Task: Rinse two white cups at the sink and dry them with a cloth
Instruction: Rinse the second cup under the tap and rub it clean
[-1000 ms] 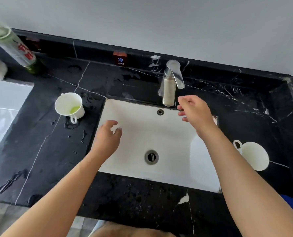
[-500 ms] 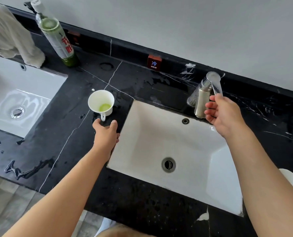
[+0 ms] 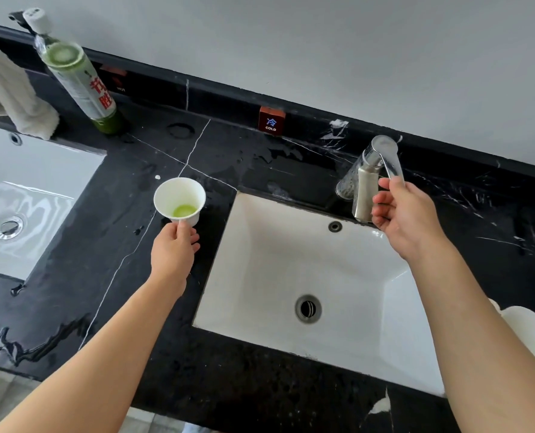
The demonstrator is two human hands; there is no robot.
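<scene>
Head view, left hand: your left hand (image 3: 173, 249) pinches the near side of the first white cup (image 3: 179, 198), where the handle seems hidden under your fingers.
First cup: upright on the black counter (image 3: 110, 245), at 9 o'clock from the basin, just beside its left rim; green liquid pooled in the bottom.
Right hand: your right hand (image 3: 399, 215) is closed on the faucet lever (image 3: 388, 159), at 12 to 1 o'clock of the basin.
Water: no stream visible from the spout.
Second cup: the second white cup (image 3: 528, 334) lies at 4 o'clock, partly behind your right forearm, well apart from the first.
Cloth: a pale cloth (image 3: 6, 89) hangs at far 10 o'clock, beside the green bottle (image 3: 77, 73).
Progress: early by my read; nothing rinsed, nothing dried.
Edges: the sink (image 3: 260, 260) rim sits between cup and basin; lift clear of it.
Open room: basin empty, counter wet, spout overhangs the back edge.
</scene>
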